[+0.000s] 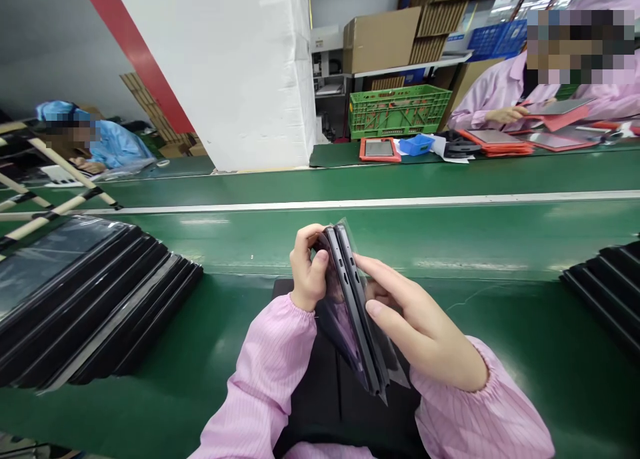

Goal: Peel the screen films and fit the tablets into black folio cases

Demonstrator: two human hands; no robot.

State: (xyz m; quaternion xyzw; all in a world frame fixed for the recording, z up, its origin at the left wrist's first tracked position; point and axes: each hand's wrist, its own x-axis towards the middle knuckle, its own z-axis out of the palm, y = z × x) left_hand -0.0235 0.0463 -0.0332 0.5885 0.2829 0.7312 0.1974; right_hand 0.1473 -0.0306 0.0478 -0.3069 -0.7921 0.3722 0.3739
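Two thin dark tablets (354, 312) stand on edge side by side in front of me, with their port edges facing up and towards me. Clear film sticks out around them. My left hand (309, 269) is closed on the upper left of the pair, its thumb by the left screen. From the other side my right hand (425, 325) presses its fingers and thumb against the right tablet's face; some fingertips are hidden behind the film. Beneath the tablets lies a flat black folder-like cover (315, 385), partly hidden by my forearms.
A fanned stack of black tablets or cases (95, 299) lies on the left, another stack (610, 292) at the right edge. Across the green bench (240, 239) are red-cased tablets (500, 142), a green crate (400, 111) and a white pillar (250, 79). Two co-workers sit beyond.
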